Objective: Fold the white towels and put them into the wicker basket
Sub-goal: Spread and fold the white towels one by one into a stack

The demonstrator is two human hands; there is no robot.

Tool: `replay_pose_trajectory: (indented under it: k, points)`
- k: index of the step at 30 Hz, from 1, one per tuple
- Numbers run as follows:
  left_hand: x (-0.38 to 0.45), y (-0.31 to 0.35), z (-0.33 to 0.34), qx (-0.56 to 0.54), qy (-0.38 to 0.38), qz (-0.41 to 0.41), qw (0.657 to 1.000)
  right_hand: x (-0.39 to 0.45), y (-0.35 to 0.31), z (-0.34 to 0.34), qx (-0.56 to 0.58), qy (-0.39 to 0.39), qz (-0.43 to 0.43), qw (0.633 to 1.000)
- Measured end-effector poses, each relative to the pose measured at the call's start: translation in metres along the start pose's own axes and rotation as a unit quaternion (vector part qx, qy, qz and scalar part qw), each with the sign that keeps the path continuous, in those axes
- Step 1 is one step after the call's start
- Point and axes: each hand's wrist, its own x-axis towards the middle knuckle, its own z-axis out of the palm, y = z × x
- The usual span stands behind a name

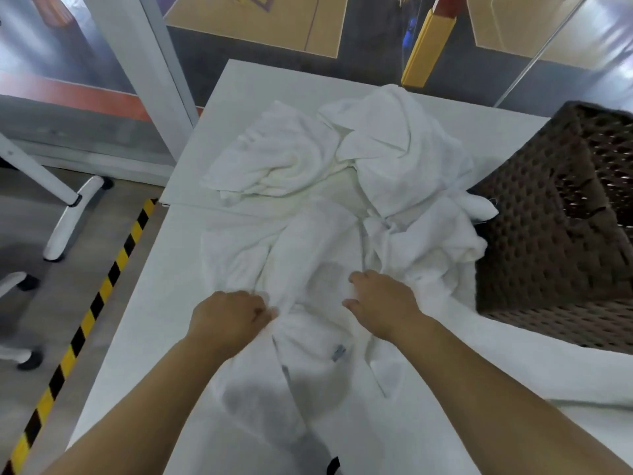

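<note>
Several crumpled white towels lie on a white table [137, 337]. The nearest towel [308, 255] is spread in loose folds in front of me, with a small grey tag near its front edge. My left hand [227, 320] grips a fold of this towel, fingers curled into the cloth. My right hand [383, 303] lies on the same towel further right, its fingers bent down into the fabric; the fingertips are hidden. Two more towels [281, 156] [400, 149] are heaped at the back. The dark brown wicker basket [548, 241] stands at the table's right side.
A yellow and black hazard stripe [102, 293] runs along the floor left of the table. White chair legs [72, 214] stand on the floor at the left. A yellow padded post [428, 49] rises behind the table's far edge.
</note>
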Motion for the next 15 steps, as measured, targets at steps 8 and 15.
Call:
replay_pose_trajectory:
  k: [8, 15]
  points:
    - [-0.031, -0.009, 0.010, -0.075, 0.020, -0.132, 0.988, 0.004, -0.023, 0.055, 0.052, -0.036, 0.002, 0.998]
    - [-0.028, -0.002, 0.019, -0.117, 0.018, -0.119, 0.986, -0.008, -0.017, 0.058, 0.156, 0.014, 0.023, 0.987]
